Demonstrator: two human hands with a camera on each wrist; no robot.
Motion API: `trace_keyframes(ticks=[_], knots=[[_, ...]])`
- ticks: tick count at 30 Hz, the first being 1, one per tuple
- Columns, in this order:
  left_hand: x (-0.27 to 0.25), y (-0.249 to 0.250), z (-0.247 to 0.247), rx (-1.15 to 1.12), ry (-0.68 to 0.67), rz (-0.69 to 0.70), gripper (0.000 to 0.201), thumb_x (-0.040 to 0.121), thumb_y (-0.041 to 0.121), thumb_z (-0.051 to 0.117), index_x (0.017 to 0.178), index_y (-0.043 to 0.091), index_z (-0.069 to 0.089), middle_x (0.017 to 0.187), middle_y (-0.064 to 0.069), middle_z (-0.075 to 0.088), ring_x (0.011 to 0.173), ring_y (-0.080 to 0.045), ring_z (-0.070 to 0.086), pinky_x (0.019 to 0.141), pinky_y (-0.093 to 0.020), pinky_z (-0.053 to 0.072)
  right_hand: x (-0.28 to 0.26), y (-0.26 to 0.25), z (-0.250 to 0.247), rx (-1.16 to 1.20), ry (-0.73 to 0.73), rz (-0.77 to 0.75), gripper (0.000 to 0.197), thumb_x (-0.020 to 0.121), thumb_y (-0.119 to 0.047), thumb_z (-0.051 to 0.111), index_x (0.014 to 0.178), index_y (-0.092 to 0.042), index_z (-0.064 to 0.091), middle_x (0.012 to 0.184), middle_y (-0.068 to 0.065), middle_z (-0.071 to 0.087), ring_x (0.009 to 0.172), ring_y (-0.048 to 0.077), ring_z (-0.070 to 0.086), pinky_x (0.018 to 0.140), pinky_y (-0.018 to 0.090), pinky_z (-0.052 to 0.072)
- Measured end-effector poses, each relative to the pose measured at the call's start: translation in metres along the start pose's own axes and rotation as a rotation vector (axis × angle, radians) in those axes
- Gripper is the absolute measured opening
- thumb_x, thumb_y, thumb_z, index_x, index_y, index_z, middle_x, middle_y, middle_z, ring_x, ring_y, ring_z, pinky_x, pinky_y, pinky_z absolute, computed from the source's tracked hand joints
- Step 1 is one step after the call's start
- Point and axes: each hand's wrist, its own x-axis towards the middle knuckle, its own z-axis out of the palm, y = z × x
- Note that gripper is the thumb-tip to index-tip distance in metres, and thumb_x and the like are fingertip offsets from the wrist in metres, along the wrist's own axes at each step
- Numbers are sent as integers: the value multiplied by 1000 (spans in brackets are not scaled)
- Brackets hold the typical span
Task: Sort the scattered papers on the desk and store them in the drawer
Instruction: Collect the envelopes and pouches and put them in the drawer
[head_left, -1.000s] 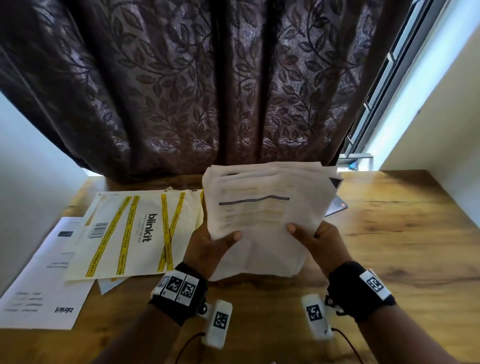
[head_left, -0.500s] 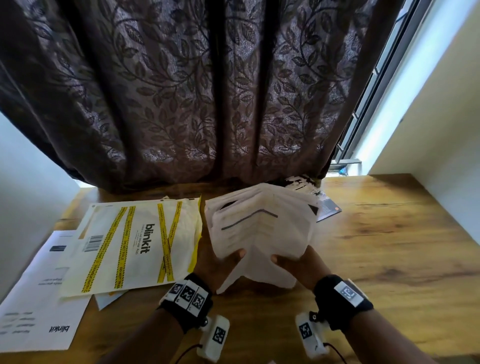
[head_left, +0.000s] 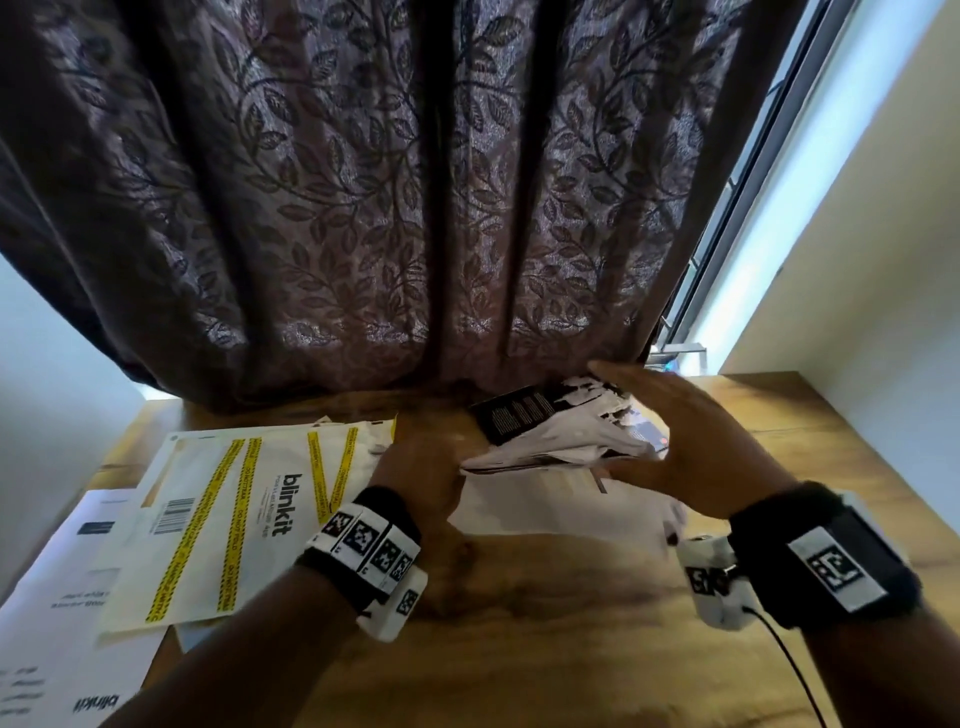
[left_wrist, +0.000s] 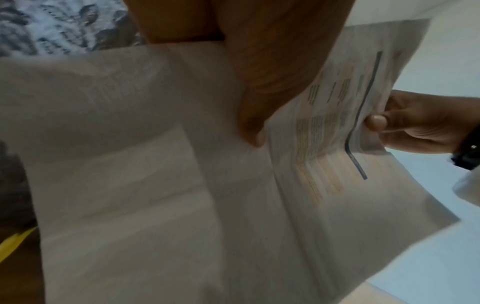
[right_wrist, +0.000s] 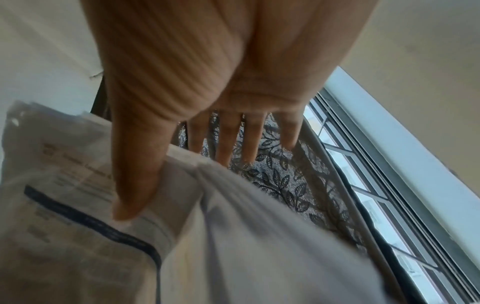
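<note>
At the far left of the wooden table (head_left: 571, 649) a white printed sheet with a "blinkit" logo (head_left: 57, 623) lies flat, partly under a white "blinkit" mailer envelope crossed by yellow tape strips (head_left: 228, 514); what the envelope holds cannot be told. A pale blue sheet corner (head_left: 189, 634) shows from under the envelope's near edge.

Just right of the envelope, the left hand (head_left: 421, 467) grips the near left edge of a bundle of white printed papers (head_left: 550, 441), which is tipped almost flat and held above the table in front of the dark brown leaf-patterned curtain (head_left: 389, 208). In the left wrist view its thumb (left_wrist: 252, 115) presses on the top sheet, with the fingers hidden behind the bundle. A black-printed page shows on the bundle's far side.

The right hand (head_left: 685, 441) holds the bundle's right side: the right wrist view shows its thumb (right_wrist: 137, 174) laid on the top sheet, with the four straight fingers (right_wrist: 226, 139) passing behind the papers. The two hands are apart, one on each side of the bundle.

Beyond the right hand, a window frame (head_left: 753, 182) runs beside the curtain.
</note>
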Motion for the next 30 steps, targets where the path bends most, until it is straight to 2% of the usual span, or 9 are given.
trace_keyframes(ticks=[5,8,11,14,18,23,26,28,30], knots=[[11,11,-23,-34,124,300,35,75,19,69,104,39,68,88,8,74,75,-17,68,58,-23,48,-9,6,19,136,-13,-19,25,82,-33,72,107,-34,73,101,-16,73,94,0,67,72,18,50],[16,7,-22,-22,183,312,30,82,36,65,112,39,66,102,11,71,93,-13,67,74,-26,49,-19,6,34,225,80,-7,17,82,-23,60,81,-36,70,70,-36,64,75,-20,60,63,10,44],[16,-20,-24,-145,415,38,56,85,53,63,136,34,49,135,6,55,123,-17,52,102,-40,41,-27,23,44,346,111,253,32,86,-20,75,66,-45,72,67,-33,66,65,-18,56,64,16,45],[13,-63,-10,-643,418,-243,92,63,47,88,141,36,40,137,-2,55,124,-23,56,98,-45,48,-40,40,43,610,177,467,8,82,-24,81,84,-32,80,84,-9,77,79,5,69,74,40,57],[-1,-67,-1,-1314,-103,-540,72,67,46,85,131,32,55,119,-3,70,109,-29,67,93,-49,53,-56,48,43,889,128,494,33,81,-17,78,111,-29,73,111,4,74,106,25,69,89,50,57],[-16,-34,11,-1303,-194,-436,34,89,24,68,121,16,64,111,-5,73,103,-22,70,80,-29,58,-61,43,64,1129,-27,523,44,85,-3,72,126,-20,67,125,9,69,117,28,65,97,52,51],[-21,-34,28,-1169,-181,-464,34,82,32,75,110,14,70,99,5,76,90,-5,71,72,-14,52,-67,46,78,1128,-103,569,42,84,-3,72,123,-20,69,122,9,70,113,30,67,94,53,53],[-21,-39,40,-1037,-222,-488,34,77,43,78,99,19,71,89,15,75,82,4,68,75,-16,49,-73,52,89,1148,-102,622,40,81,-3,73,119,-15,71,118,14,71,108,35,68,92,57,54],[-22,-49,53,-956,-246,-548,30,74,49,79,76,21,66,67,15,67,64,-3,64,63,-20,47,-81,59,98,1154,-32,681,37,76,-10,79,113,-14,73,112,19,73,101,36,70,88,55,56]])
